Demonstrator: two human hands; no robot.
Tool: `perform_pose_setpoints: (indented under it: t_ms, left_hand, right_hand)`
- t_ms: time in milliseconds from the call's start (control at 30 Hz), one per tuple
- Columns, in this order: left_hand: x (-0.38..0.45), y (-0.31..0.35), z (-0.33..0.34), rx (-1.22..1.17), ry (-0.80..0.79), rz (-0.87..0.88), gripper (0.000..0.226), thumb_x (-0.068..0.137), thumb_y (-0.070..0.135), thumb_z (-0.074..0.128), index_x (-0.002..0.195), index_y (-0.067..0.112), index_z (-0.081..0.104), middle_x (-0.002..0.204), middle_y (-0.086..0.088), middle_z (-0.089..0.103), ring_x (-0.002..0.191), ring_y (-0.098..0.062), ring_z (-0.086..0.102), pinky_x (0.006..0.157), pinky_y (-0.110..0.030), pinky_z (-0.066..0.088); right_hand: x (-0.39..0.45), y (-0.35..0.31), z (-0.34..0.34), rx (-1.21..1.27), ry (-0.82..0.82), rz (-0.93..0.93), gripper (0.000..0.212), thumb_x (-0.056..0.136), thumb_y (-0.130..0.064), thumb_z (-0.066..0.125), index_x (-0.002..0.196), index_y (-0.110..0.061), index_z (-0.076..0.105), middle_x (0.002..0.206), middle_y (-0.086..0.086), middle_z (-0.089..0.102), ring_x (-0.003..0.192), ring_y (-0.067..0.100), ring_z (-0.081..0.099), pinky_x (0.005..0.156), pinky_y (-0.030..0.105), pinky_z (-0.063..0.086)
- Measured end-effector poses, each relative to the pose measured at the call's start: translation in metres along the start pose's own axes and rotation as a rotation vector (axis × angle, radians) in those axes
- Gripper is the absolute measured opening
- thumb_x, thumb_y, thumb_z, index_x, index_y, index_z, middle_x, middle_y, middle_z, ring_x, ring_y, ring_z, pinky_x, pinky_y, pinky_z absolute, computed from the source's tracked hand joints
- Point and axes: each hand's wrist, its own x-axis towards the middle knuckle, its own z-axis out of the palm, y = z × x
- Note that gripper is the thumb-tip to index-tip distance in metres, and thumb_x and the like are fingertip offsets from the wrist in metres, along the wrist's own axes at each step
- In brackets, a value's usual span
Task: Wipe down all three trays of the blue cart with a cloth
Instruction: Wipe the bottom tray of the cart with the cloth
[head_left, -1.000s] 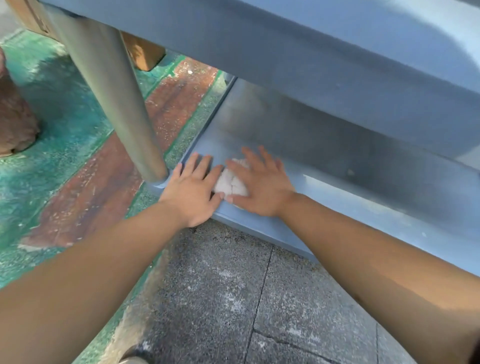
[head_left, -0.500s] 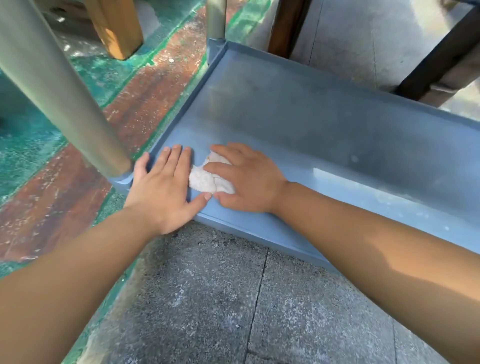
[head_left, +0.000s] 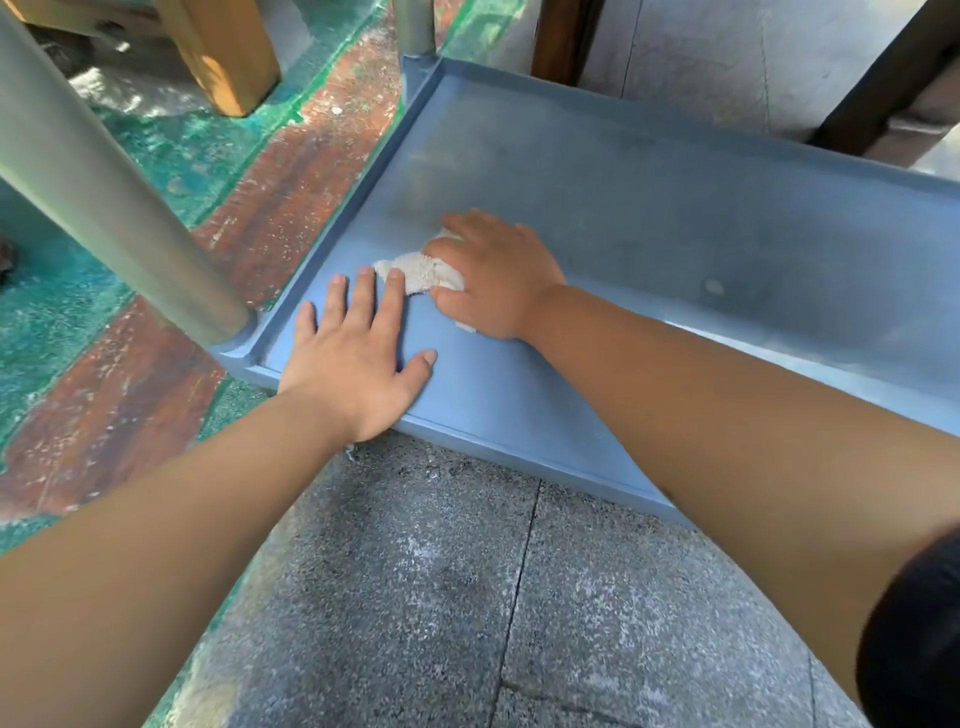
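The blue cart's bottom tray lies low above the floor and fills the upper right of the head view. A small white cloth is bunched on the tray near its front left corner. My right hand presses down on the cloth, fingers pointing left and covering most of it. My left hand rests flat on the tray's front edge, fingers straight and spread, its fingertips just short of the cloth. The upper trays are out of view.
A grey cart post rises from the tray's front left corner, another post from its far left corner. Green and red painted floor lies to the left, grey stone paving in front. Wooden legs and dark furniture legs stand behind.
My view has dropped below the middle tray, so the whole bottom tray shows. My right hand has slid the cloth farther into the tray, away from my left hand, which stays at the front edge.
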Motion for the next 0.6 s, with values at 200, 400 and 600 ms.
perform_pose_setpoints:
  t_ms: [200, 400, 600]
  left_hand:
    - [0.0, -0.001, -0.003, 0.025, -0.037, -0.02, 0.081, 0.084, 0.072, 0.011, 0.154, 0.033, -0.006, 0.164, -0.006, -0.014, 0.149, -0.029, -0.011, 0.118, -0.053, 0.0]
    - [0.0, -0.002, -0.002, 0.048, -0.047, -0.032, 0.081, 0.083, 0.074, 0.009, 0.154, 0.037, -0.005, 0.164, -0.003, -0.01, 0.15, -0.029, -0.008, 0.118, -0.052, 0.001]
    - [0.004, 0.01, -0.009, 0.006, -0.061, -0.075, 0.079, 0.08, 0.071, 0.02, 0.151, 0.036, 0.009, 0.164, -0.006, -0.001, 0.148, -0.038, -0.003, 0.114, -0.062, 0.003]
  right_hand:
    - [0.005, 0.018, -0.005, 0.042, -0.004, 0.211, 0.05, 0.086, -0.05, 0.048, 0.132, -0.033, 0.052, 0.15, 0.0, 0.037, 0.14, 0.025, 0.03, 0.108, 0.05, 0.032]
    - [-0.022, 0.078, -0.018, 0.057, -0.025, 0.528, 0.046, 0.085, -0.057, 0.044, 0.121, -0.031, 0.055, 0.136, 0.001, 0.041, 0.128, 0.033, 0.036, 0.098, 0.052, 0.035]
    - [-0.035, 0.085, -0.026, 0.114, -0.008, 0.504, 0.042, 0.083, -0.048, 0.055, 0.122, -0.031, 0.055, 0.132, -0.002, 0.044, 0.117, 0.036, 0.039, 0.085, 0.038, 0.035]
